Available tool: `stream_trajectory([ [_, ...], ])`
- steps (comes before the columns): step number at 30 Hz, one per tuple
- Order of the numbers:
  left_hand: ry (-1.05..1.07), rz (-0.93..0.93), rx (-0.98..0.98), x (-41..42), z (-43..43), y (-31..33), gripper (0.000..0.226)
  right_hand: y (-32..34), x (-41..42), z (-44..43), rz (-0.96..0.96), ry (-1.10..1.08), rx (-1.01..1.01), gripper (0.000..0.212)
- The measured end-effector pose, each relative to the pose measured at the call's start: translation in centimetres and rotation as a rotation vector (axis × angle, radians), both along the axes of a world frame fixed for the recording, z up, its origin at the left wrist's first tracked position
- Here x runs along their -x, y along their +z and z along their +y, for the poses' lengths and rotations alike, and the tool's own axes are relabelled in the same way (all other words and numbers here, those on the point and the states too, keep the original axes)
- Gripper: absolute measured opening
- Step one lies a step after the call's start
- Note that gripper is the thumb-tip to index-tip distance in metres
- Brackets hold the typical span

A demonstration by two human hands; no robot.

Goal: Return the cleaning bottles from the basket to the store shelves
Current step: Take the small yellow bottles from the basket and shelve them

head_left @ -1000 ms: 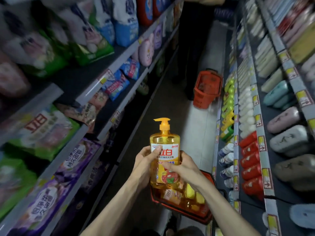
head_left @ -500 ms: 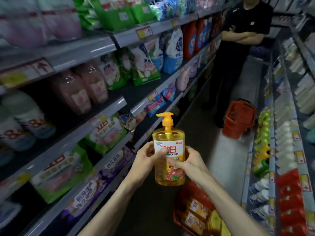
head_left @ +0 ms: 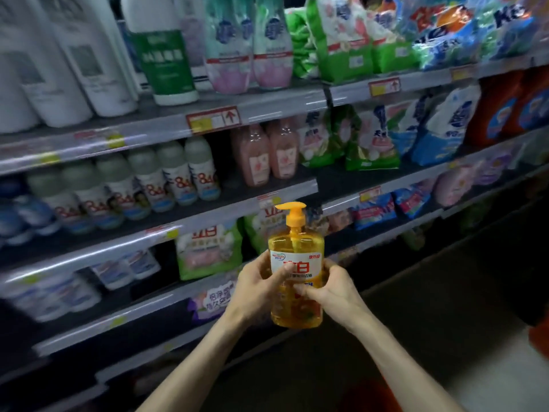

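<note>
Bottle stands upright, pump up, clear before shelf edge; left hand and right hand clasp its sides.

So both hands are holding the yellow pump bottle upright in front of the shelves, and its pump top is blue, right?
Not quite: the pump top is orange-yellow, as the head view shows. Both the left hand and right hand do hold the yellow pump bottle upright before the shelves.

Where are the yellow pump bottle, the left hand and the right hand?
yellow pump bottle (head_left: pixel 297 248): head view, clear upper body.
left hand (head_left: pixel 255 288): head view, back of hand.
right hand (head_left: pixel 334 292): head view, back of hand.
</note>
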State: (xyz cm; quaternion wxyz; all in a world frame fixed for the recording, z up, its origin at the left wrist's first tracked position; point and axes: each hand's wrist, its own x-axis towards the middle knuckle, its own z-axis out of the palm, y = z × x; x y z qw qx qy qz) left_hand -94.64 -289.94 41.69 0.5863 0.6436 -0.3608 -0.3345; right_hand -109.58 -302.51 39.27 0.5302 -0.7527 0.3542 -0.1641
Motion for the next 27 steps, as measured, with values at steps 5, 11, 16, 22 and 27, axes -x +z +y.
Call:
stream_trajectory([
  [5, 0.205, -0.093, -0.045, 1.1, 5.0, -0.3, 0.029, -0.5, -2.0, 1.5, 0.002, 0.208, 0.027, 0.063],
  [11, 0.452, -0.103, -0.055, 1.9, 12.6, 0.2, 0.026, -0.6, -5.7, 6.8, -0.029, 0.421, 0.026, 0.065],
  [16, 0.650, -0.134, -0.042, 2.1, 19.9, 1.5, 0.023, 1.2, -9.3, 13.2, -0.066, 0.626, 0.043, 0.064],
  [22, 0.802, -0.169, -0.009, 1.9, 30.0, 3.0, 0.025, 3.3, -12.7, 22.8, -0.123, 0.831, 0.061, 0.074],
  [27, 0.893, -0.193, -0.001, 1.3, 39.6, 4.1, 0.028, 4.7, -14.9, 32.5, -0.162, 0.922, 0.084, 0.071],
])
